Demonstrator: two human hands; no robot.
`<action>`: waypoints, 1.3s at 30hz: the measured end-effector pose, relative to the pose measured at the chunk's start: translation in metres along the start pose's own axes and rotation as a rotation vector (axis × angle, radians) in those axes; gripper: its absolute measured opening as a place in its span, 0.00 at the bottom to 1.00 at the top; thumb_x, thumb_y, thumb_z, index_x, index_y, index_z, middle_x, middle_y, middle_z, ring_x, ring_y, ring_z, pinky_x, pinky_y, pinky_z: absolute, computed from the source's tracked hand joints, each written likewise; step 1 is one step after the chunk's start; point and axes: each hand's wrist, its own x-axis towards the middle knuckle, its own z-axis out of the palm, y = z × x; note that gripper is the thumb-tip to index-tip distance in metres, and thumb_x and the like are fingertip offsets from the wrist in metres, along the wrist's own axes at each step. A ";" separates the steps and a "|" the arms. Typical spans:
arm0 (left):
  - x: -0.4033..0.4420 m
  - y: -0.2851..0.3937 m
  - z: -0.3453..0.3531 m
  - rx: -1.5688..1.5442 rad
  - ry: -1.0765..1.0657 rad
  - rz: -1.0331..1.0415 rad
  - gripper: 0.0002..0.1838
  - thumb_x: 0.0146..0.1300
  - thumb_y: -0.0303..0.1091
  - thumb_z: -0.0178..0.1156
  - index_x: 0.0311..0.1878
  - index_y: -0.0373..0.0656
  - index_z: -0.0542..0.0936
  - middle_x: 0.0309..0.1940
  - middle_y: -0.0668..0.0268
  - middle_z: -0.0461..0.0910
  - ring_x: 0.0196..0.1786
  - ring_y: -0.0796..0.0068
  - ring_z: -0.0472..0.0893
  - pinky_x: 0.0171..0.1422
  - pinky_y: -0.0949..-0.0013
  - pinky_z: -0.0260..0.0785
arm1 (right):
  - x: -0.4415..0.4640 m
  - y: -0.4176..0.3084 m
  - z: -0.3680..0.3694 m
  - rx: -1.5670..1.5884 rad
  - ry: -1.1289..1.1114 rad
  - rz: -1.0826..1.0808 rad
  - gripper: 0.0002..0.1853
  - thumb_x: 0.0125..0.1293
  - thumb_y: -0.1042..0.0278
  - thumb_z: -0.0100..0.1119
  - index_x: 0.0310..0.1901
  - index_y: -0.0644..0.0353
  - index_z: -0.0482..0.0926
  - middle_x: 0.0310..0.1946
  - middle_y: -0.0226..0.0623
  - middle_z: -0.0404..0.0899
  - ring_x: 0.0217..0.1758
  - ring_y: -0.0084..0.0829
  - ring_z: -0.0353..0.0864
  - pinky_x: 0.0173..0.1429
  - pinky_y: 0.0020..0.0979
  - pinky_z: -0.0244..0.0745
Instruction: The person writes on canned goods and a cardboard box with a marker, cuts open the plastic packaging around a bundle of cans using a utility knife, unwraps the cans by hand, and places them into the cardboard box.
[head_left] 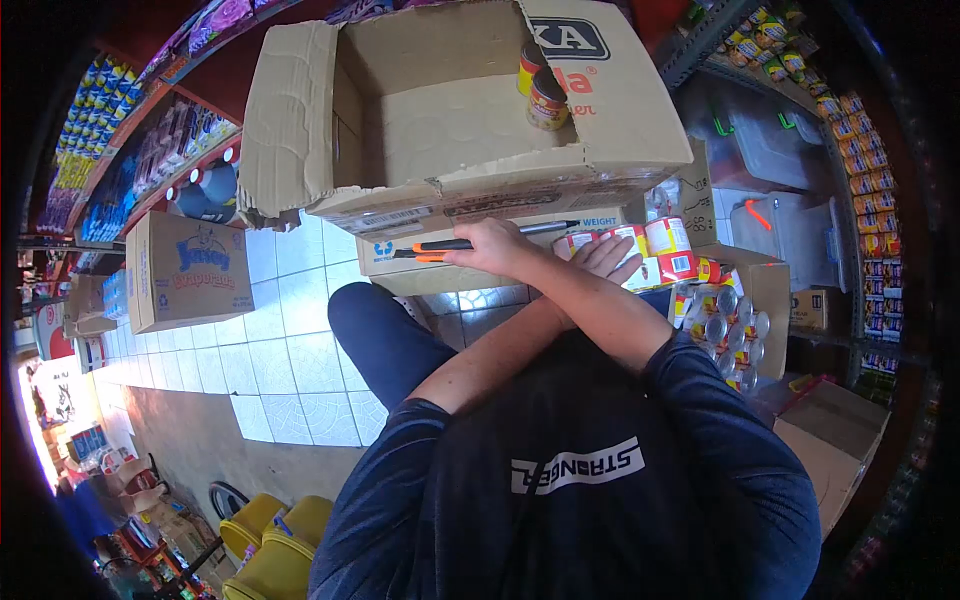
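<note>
My forearms cross. My right hand [485,246] is closed around an orange-and-black handled tool [435,247]. A slim dark and silver piece [550,227] sticks out beyond the hand; whether it belongs to the tool is unclear. My left hand [606,260] rests with fingers spread on red, yellow and white labelled cans [667,250]. Ahead is a large cardboard box [290,120], open, with two cans [545,99] at its right side. Under my hands, a lower cardboard surface [380,250] shows printed lettering.
An open box [765,290] at the right holds several cans [715,325]. A printed carton [190,270] stands on the tiled floor at the left. Stocked shelves line both sides. Yellow containers [270,550] are at the lower left, clear plastic bins [790,235] at the right.
</note>
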 end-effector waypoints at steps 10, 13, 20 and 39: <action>0.003 -0.004 0.006 -0.049 0.016 0.033 0.30 0.60 0.49 0.48 0.65 0.48 0.67 0.68 0.52 0.60 0.69 0.54 0.63 0.66 0.49 0.58 | 0.010 0.003 0.020 -0.219 0.075 -0.118 0.21 0.56 0.50 0.61 0.46 0.55 0.77 0.34 0.43 0.79 0.41 0.44 0.79 0.43 0.44 0.71; 0.003 -0.001 -0.001 -0.112 -0.032 0.002 0.33 0.58 0.52 0.51 0.66 0.47 0.66 0.69 0.51 0.58 0.70 0.53 0.61 0.67 0.48 0.57 | 0.005 0.005 0.031 -0.479 0.120 -0.194 0.22 0.57 0.55 0.60 0.53 0.52 0.74 0.43 0.38 0.76 0.49 0.39 0.76 0.49 0.42 0.69; 0.004 0.006 -0.015 -0.089 -0.110 -0.030 0.37 0.56 0.53 0.55 0.68 0.50 0.63 0.70 0.54 0.56 0.72 0.53 0.57 0.70 0.46 0.53 | -0.010 0.005 0.034 -0.563 0.159 -0.195 0.23 0.59 0.68 0.52 0.58 0.55 0.70 0.49 0.37 0.72 0.55 0.38 0.71 0.55 0.41 0.63; 0.034 0.020 -0.030 -0.153 -0.046 -0.326 0.55 0.39 0.62 0.70 0.66 0.38 0.60 0.63 0.50 0.61 0.66 0.48 0.61 0.69 0.51 0.53 | -0.190 0.119 -0.131 -0.343 0.241 0.377 0.36 0.48 0.60 0.63 0.62 0.58 0.68 0.66 0.51 0.61 0.70 0.49 0.57 0.71 0.42 0.56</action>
